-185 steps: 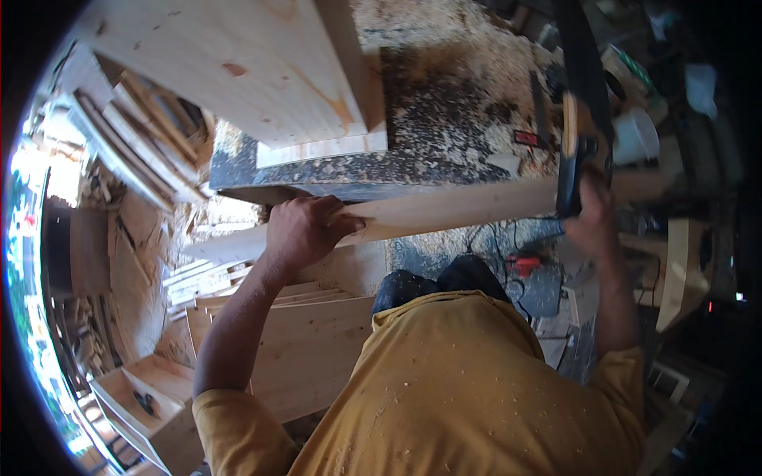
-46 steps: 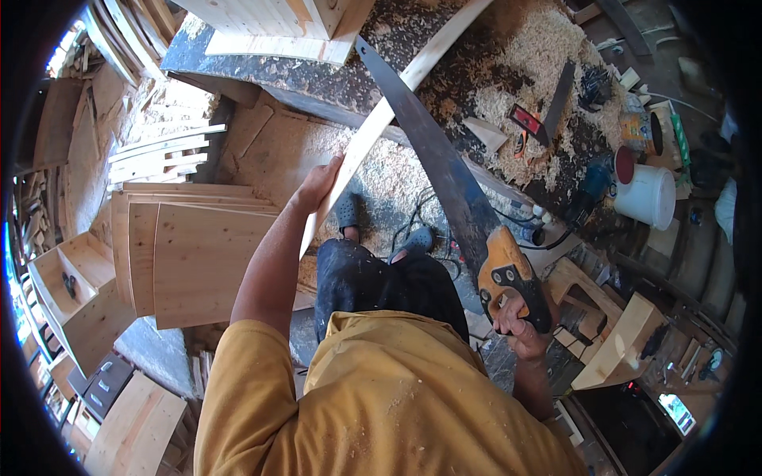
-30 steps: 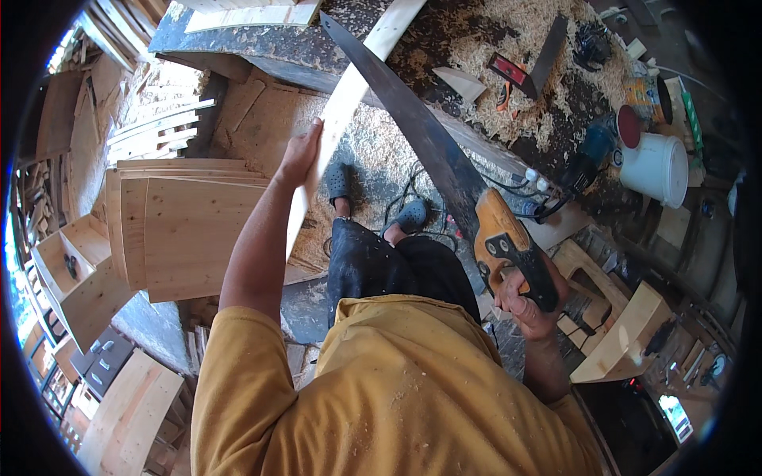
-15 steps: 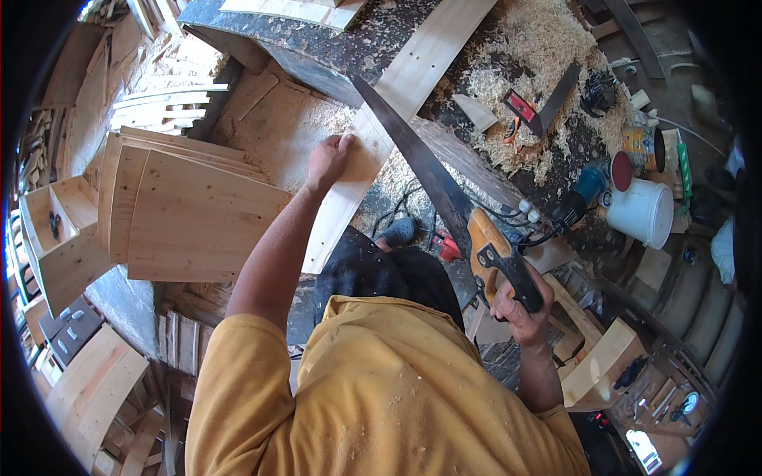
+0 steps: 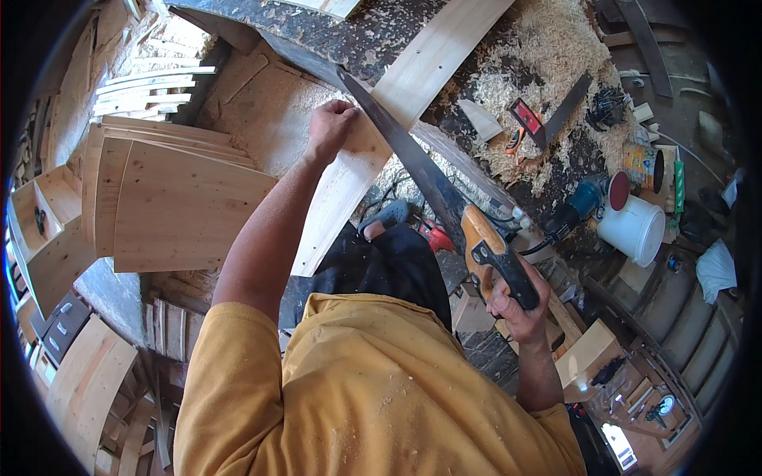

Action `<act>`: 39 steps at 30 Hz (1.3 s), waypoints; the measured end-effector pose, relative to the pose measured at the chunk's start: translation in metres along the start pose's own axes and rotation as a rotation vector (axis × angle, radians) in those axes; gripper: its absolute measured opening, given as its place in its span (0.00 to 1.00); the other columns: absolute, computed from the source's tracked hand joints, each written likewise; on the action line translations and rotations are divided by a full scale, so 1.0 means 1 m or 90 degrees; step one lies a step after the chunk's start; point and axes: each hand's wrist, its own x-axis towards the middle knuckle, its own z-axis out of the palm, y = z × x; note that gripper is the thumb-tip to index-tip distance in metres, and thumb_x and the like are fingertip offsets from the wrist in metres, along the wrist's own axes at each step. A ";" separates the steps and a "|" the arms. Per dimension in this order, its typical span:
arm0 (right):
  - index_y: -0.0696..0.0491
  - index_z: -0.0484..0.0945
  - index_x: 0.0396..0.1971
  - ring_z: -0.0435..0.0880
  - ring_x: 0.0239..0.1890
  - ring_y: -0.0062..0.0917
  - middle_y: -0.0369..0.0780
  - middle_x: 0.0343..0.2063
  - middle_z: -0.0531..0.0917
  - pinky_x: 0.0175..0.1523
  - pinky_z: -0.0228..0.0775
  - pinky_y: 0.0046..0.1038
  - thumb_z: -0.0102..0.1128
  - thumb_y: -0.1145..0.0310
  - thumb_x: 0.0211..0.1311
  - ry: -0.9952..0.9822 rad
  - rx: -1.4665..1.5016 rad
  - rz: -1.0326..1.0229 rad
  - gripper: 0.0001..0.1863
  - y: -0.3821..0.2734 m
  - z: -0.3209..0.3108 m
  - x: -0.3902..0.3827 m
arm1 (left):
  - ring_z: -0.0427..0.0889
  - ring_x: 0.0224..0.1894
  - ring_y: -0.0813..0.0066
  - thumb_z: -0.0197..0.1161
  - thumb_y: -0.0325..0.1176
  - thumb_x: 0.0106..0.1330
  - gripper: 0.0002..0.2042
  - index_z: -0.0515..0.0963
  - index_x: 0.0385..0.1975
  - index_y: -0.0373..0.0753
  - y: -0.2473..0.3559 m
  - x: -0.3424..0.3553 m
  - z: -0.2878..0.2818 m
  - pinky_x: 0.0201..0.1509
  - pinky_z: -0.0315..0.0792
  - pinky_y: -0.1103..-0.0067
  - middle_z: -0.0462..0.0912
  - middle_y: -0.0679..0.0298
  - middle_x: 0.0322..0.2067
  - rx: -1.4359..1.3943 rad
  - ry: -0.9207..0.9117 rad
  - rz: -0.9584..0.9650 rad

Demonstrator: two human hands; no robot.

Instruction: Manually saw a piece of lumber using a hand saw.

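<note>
My right hand (image 5: 520, 308) is wrapped around the wooden and black handle of a handsaw (image 5: 425, 174). Its long dark blade slants up and left across a pale wooden board (image 5: 436, 55), with the tip beyond the board's left side. The board runs over the workbench and down toward my legs. My left hand (image 5: 332, 128) is closed at the board's left edge, just below the blade; its fingertips are hidden. Where the blade meets the wood, I cannot tell how deep it sits.
Stacked wooden panels (image 5: 186, 210) stand left, by an open wooden box (image 5: 51, 238). Shavings (image 5: 516, 59) cover the workbench (image 5: 349, 36), where a red-and-black hand tool (image 5: 527, 117) lies. At right are a teal power tool (image 5: 583, 194) and a white bucket (image 5: 635, 230); cables run near my feet.
My left hand has shifted slightly up along the board's edge, closer to the blade. The saw stays across the board, its handle still in my right hand. The whole view has shifted slightly.
</note>
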 end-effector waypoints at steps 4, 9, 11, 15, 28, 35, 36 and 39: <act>0.64 0.65 0.61 0.72 0.26 0.13 0.31 0.24 0.74 0.34 0.66 0.17 0.65 0.68 0.53 -0.035 0.001 0.029 0.35 -0.005 -0.013 0.009 | 0.74 0.27 0.82 0.61 0.32 0.61 0.08 0.81 0.33 0.33 -0.012 0.008 0.001 0.33 0.70 0.82 0.79 0.68 0.26 0.039 0.033 0.026; 0.61 0.66 0.61 0.73 0.26 0.14 0.33 0.26 0.77 0.34 0.68 0.19 0.64 0.70 0.51 -0.087 -0.102 -0.002 0.35 0.006 -0.030 0.021 | 0.73 0.26 0.83 0.60 0.33 0.63 0.08 0.79 0.32 0.34 -0.018 0.004 0.004 0.32 0.68 0.83 0.77 0.70 0.24 -0.014 0.013 0.024; 0.60 0.66 0.61 0.74 0.24 0.15 0.34 0.24 0.77 0.33 0.69 0.20 0.64 0.71 0.49 -0.078 -0.094 -0.017 0.35 0.012 -0.029 0.020 | 0.72 0.26 0.84 0.59 0.33 0.64 0.07 0.78 0.30 0.35 -0.019 0.003 0.005 0.31 0.67 0.84 0.76 0.71 0.23 -0.032 0.018 0.044; 0.60 0.66 0.61 0.75 0.21 0.16 0.34 0.21 0.77 0.31 0.70 0.21 0.62 0.73 0.48 -0.087 -0.086 -0.051 0.35 0.018 -0.032 0.022 | 0.67 0.22 0.88 0.59 0.33 0.65 0.07 0.76 0.25 0.40 -0.016 -0.001 0.011 0.27 0.63 0.86 0.72 0.75 0.21 -0.079 0.041 0.016; 0.61 0.65 0.61 0.75 0.21 0.15 0.34 0.22 0.77 0.30 0.69 0.20 0.62 0.74 0.48 -0.093 -0.075 -0.057 0.36 0.015 -0.028 0.030 | 0.66 0.20 0.87 0.60 0.31 0.63 0.08 0.73 0.21 0.42 -0.018 0.004 0.012 0.23 0.61 0.85 0.70 0.74 0.18 -0.134 0.044 -0.026; 0.61 0.65 0.62 0.74 0.22 0.15 0.34 0.22 0.76 0.30 0.69 0.19 0.62 0.74 0.48 -0.080 -0.066 -0.030 0.36 -0.003 -0.019 0.027 | 0.66 0.18 0.86 0.57 0.32 0.65 0.09 0.73 0.22 0.41 -0.019 0.003 0.010 0.22 0.60 0.85 0.69 0.74 0.18 -0.132 0.006 -0.053; 0.61 0.65 0.62 0.74 0.22 0.15 0.34 0.22 0.76 0.31 0.68 0.19 0.61 0.74 0.48 -0.082 -0.067 -0.024 0.36 -0.007 -0.017 0.026 | 0.66 0.18 0.86 0.57 0.32 0.65 0.09 0.73 0.22 0.41 -0.022 0.004 0.009 0.22 0.60 0.85 0.69 0.74 0.18 -0.138 0.007 -0.052; 0.61 0.64 0.62 0.74 0.22 0.14 0.34 0.24 0.76 0.31 0.68 0.19 0.61 0.75 0.48 -0.090 -0.082 -0.013 0.36 -0.014 -0.012 0.022 | 0.65 0.16 0.86 0.56 0.33 0.65 0.09 0.73 0.22 0.41 -0.030 0.007 0.005 0.20 0.60 0.85 0.69 0.74 0.17 -0.167 -0.019 -0.054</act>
